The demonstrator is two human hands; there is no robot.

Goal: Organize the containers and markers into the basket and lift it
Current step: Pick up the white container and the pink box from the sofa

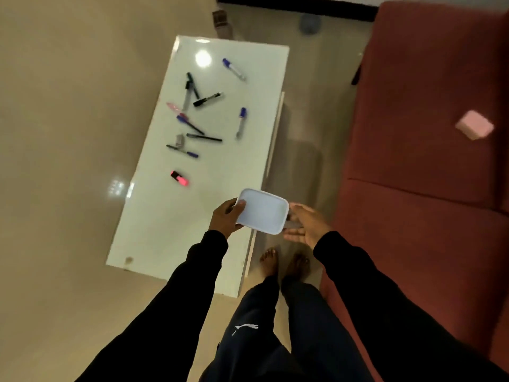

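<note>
Left hand grips the white container by its left edge, thumb over the rim, fingers curled under. Right hand sits just beside the container's right edge, fingers straight and spread, palm facing it (contact not clear, blurred there). The container is held in the air over the near right corner of the white table, open side up.

Markers and pens lie scattered on the table's far half. Blue-capped marker at 1 o'clock from the table's middle, another blue-capped marker at 3 o'clock. Black marker near 12 o'clock, with a dark pen pair just left of it. Thin black pen near the centre, pink highlighter at 7 o'clock, alone.

Red sofa runs along the right side, with a small pink block lying on its seat. Bare feet stand on the floor between table and sofa.
</note>
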